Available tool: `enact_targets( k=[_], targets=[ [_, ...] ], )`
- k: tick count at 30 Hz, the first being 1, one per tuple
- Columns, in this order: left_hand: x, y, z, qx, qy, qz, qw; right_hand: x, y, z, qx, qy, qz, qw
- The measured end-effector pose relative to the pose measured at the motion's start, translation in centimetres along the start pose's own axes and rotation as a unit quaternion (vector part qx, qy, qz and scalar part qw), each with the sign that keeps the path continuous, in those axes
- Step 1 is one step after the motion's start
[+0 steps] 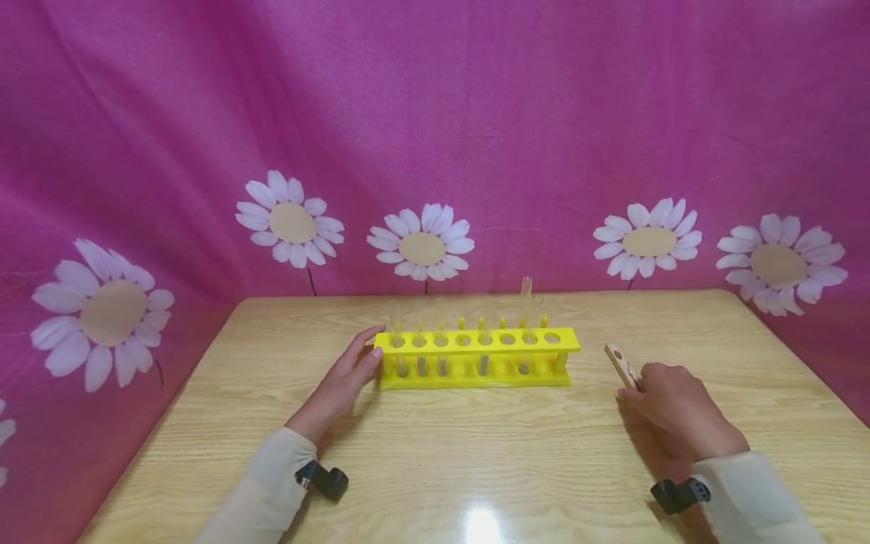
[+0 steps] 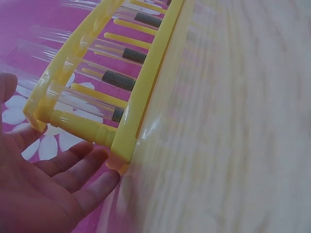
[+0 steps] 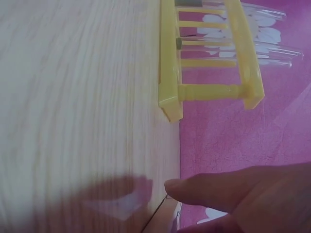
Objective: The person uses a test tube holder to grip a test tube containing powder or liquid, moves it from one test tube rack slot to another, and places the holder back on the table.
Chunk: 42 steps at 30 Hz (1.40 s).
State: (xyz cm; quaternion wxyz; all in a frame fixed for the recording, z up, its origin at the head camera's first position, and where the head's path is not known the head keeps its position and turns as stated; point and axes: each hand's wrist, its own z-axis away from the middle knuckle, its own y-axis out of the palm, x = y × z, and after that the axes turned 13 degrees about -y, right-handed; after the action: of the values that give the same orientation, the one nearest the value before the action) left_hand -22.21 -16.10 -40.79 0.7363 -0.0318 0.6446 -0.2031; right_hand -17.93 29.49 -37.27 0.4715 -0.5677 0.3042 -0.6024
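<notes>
A yellow test tube rack (image 1: 469, 382) stands upright on the table, with several clear test tubes (image 2: 119, 80) in its holes. Dark grey material shows at the bottom of several tubes. My left hand (image 1: 343, 381) is at the rack's left end, thumb in front of the top plate and a finger behind it. In the left wrist view its other fingers (image 2: 82, 167) reach towards the end post and base. To the right of the rack, my right hand (image 1: 680, 404) pinches a wooden test tube clamp (image 1: 618, 364), whose far end points towards the back. The palm hides its near end.
The wood-grain table (image 1: 435, 453) ends in a back edge just behind the rack. A magenta cloth (image 1: 516, 136) with white flowers hangs behind and at both sides. Between the rack and the clamp lies a gap of bare table.
</notes>
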Motion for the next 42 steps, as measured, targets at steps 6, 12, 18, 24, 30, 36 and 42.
enact_targets(
  k=[6,12,18,24,30,36,42],
  targets=[
    [0.5,-0.1,-0.2,0.017,0.003,0.034,0.9993,-0.3,0.3,0.0,-0.020,-0.004,-0.002,0.9998],
    [1.1,-0.2,-0.5,0.040,0.026,0.084,0.9953,-0.6,0.5,-0.4,-0.033,-0.016,0.038,0.9986],
    [1.7,-0.5,-0.6,0.057,0.024,0.106,0.9924,-0.6,0.5,-0.5,-0.049,-0.023,0.060,0.9967],
    [2.1,-0.6,-0.5,0.057,0.006,0.102,0.9932,-0.8,0.6,-0.5,-0.074,-0.032,0.076,0.9938],
    [2.3,-0.5,-0.5,0.060,-0.001,0.099,0.9932,-1.0,1.0,-0.3,-0.100,-0.047,0.087,0.9900],
    [2.3,-0.5,-0.6,0.061,-0.002,0.103,0.9929,-0.9,1.1,-0.3,-0.095,-0.040,0.086,0.9910],
    [2.3,-0.5,-0.4,0.056,-0.009,0.099,0.9934,-0.5,1.1,-0.5,-0.065,-0.018,0.092,0.9934]
  ],
)
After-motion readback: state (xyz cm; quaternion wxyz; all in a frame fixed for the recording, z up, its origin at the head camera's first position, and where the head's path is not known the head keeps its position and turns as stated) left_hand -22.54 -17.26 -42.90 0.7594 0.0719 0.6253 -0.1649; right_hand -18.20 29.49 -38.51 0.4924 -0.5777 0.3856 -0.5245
